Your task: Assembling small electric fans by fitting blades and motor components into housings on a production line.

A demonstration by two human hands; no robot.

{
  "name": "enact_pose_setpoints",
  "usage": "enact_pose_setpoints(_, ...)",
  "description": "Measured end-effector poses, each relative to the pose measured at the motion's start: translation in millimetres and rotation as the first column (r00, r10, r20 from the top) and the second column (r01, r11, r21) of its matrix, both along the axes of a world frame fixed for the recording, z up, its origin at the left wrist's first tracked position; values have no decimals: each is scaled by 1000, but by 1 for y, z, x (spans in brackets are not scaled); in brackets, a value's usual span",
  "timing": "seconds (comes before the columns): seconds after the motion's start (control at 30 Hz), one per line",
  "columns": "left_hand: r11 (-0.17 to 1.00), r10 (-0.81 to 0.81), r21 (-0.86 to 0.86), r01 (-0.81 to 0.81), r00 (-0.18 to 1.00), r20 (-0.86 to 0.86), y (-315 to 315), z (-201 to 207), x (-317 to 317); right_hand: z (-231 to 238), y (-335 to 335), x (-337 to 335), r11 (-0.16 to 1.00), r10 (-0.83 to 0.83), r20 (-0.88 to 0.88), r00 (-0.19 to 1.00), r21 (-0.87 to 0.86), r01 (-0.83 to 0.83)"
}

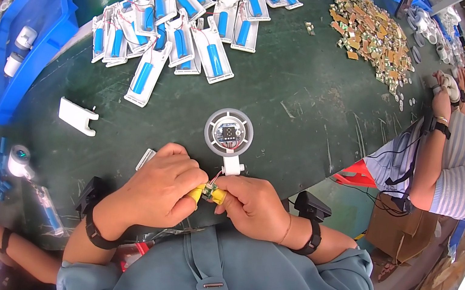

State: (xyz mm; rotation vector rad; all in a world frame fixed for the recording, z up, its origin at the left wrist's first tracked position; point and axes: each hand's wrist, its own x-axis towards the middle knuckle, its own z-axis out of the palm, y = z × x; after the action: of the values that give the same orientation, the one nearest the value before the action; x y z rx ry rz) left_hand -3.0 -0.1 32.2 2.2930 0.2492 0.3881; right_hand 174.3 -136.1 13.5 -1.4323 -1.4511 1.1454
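Observation:
Close to my body, my left hand and my right hand meet, fingertips almost touching. Yellow covers sit on some of the fingertips. Pinched between both hands is a small green circuit board. Thin wires run from it toward a white neck, which joins a round grey-and-white ring housing with a circuit board inside. That housing lies on the table just beyond my hands. Beside my left hand lies a small white strip, partly covered by the hand.
White handle shells with blue battery cells form a cluster at the far left. A white cover lies nearer. Small circuit boards are heaped far right. A blue bin stands left. Other people's arms are at both sides.

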Motion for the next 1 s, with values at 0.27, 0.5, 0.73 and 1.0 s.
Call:
enact_pose_setpoints(0.27,1000,-7,-17,7,1000,6,2,-1,-3,2,1,6,998,62,-43,997,7,-62)
enact_pose_setpoints(0.5,1000,-13,-11,13,1000,7,1,-1,-3,0,0,6,998,64,-70,995,1,-65)
enact_pose_setpoints(0.73,999,-27,21,27,1000,-11,0,1,-2,-2,-1,5,999,53,-51,997,-5,-53)
enact_pose_setpoints(1.0,999,-29,29,29,1000,-13,2,1,-3,4,0,6,998,55,-74,996,-13,-57)
